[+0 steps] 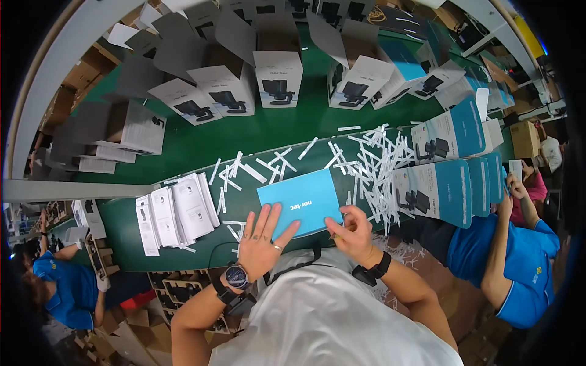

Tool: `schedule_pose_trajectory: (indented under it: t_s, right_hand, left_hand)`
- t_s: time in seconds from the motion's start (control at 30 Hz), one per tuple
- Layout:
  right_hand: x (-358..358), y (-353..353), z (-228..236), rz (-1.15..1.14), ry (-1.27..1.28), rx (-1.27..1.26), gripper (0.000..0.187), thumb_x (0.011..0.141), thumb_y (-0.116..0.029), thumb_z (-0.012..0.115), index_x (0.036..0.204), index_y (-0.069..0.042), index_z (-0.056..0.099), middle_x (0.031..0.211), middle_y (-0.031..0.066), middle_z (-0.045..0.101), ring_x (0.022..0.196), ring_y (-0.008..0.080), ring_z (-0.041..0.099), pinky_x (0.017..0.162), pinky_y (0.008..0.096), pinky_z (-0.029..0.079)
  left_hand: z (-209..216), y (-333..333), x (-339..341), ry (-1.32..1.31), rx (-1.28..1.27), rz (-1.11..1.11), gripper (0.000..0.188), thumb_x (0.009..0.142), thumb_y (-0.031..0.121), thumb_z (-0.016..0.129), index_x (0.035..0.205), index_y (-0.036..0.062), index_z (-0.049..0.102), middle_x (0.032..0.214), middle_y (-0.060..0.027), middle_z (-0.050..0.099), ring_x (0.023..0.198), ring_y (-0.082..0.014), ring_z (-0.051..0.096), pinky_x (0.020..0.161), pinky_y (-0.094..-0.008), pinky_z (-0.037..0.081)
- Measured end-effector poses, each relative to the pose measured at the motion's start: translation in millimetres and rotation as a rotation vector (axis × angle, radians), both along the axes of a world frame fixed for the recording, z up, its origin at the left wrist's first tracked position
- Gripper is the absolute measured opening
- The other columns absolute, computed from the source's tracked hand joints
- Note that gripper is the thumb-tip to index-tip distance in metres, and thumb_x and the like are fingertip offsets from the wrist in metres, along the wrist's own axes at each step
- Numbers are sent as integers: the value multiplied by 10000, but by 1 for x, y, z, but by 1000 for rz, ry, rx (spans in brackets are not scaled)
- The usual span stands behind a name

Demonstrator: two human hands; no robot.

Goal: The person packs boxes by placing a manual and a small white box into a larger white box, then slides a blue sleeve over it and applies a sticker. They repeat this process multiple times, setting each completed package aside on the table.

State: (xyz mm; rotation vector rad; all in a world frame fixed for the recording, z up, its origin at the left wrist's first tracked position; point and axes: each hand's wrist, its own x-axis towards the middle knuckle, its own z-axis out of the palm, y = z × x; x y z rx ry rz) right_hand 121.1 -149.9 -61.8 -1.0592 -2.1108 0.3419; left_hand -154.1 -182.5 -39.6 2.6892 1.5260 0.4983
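Note:
A flat turquoise rectangular card or booklet (308,188) with white lettering lies at a slant on the green table in front of me. My left hand (261,240) rests on its near left part, fingers stretched out and spread, a ring on one finger. At its near right corner my right hand (353,232) is closed, with thumb and forefinger pinching the edge. Many narrow white paper strips (375,177) lie scattered beyond and to the right of the card. Left of it are overlapping stacks of white leaflets (177,213).
Open white cartons (278,79) with dark chair pictures stand along the far side. Turquoise-and-white boxes or sleeves (433,189) lean in a row at the right. A co-worker in a blue shirt (513,262) is beside them; another person (67,287) is at far left.

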Motion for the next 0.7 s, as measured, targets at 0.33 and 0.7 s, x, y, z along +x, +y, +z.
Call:
schedule_pose_trajectory:
  t_s: [0.33, 0.7]
  right_hand:
    - [-15, 59, 37, 215, -15, -348, 902, 557, -420, 973, 1345, -118, 652, 1571, 252, 354, 705, 173, 602, 661, 295, 536]
    - [-11, 72, 10, 350, 159, -355, 907, 584, -317, 981, 1380, -73, 623, 1613, 273, 251, 1097, 305, 654, 893, 371, 550]
  left_hand:
    - [11, -5, 14, -18, 52, -42, 518, 899, 201, 713, 1373, 37, 580, 1479, -196, 521, 1379, -336, 496, 1123, -479, 392]
    - [50, 43, 8, -38, -134, 17, 982, 794, 557, 755, 1517, 17, 367, 1481, -370, 329, 1352, -543, 356, 1156, -622, 262]
